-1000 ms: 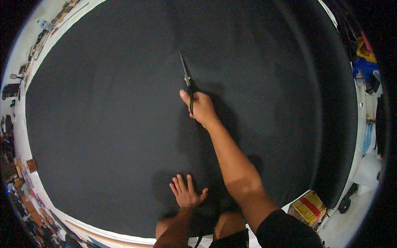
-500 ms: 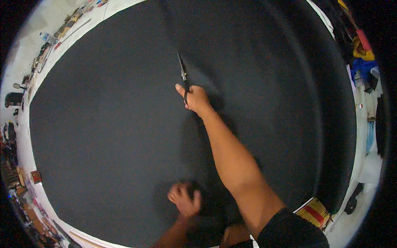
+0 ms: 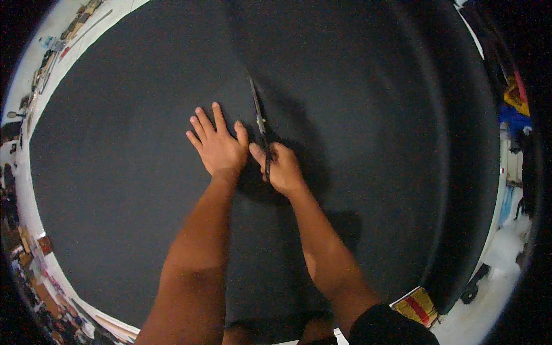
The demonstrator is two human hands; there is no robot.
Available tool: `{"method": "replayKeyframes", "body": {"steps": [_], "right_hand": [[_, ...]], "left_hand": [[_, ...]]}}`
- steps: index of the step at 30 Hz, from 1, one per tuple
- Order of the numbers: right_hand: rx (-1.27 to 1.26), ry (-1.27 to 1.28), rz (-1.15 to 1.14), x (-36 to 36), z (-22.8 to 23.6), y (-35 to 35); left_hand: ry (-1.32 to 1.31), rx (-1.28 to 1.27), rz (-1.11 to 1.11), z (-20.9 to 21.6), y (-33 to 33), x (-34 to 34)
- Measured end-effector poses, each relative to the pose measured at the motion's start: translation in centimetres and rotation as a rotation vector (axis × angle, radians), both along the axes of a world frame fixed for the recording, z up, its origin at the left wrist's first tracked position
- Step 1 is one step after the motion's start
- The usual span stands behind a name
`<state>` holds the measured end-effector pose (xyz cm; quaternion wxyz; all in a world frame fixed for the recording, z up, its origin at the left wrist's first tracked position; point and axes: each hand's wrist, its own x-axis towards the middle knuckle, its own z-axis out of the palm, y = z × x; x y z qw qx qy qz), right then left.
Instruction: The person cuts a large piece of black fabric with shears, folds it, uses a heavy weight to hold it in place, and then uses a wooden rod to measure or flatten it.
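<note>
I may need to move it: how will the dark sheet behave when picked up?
The dark sheet looks likely to droop, given the soft ridges at its right. It's probably unwieldy, spreading far beyond the left hand.

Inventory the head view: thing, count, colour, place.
dark sheet: 1, near-black, centre
scissors: 1, dark handles, metal blades, right hand
package: 1, yellow-red, lower right
bottle: 1, bluish, upper left
blue item: 1, type unclear, right edge
white bundle: 1, white, right edge
floor: 1, whitish, around sheet
clutter: uncountable, mixed, left edge
sleeve: 1, black, bottom right
knees: 2, bare, bottom edge
left hand: 1, bare, flat on sheet
right hand: 1, bare, holding scissors
</note>
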<state>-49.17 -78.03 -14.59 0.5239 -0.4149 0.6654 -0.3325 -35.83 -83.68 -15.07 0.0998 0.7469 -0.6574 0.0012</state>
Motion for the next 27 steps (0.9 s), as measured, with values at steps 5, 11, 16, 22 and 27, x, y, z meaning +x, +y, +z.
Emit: {"method": "replayKeyframes", "body": {"steps": [5, 11, 16, 22, 27], "right_hand": [[0.142, -0.056, 0.01, 1.0, 1.7, -3.0], [-0.05, 0.038, -0.042, 2.1, 1.9, -15.7], [-0.07, 0.008, -0.027, 2.1, 0.6, -19.0], [-0.015, -0.093, 0.027, 3.1, 2.1, -22.0], [0.015, -0.041, -0.025, 1.8, 2.5, -30.7]], "left_hand": [[0.022, 0.053, 0.027, 1.2, -0.1, 0.7], [0.055, 0.095, 0.025, 2.0, -0.4, 0.1], [0.07, 0.115, 0.014, 2.0, -1.1, 0.5], [0.045, 0.17, 0.034, 2.2, -0.5, 1.7], [0.091, 0.174, -0.012, 1.9, -0.5, 0.5]]}}
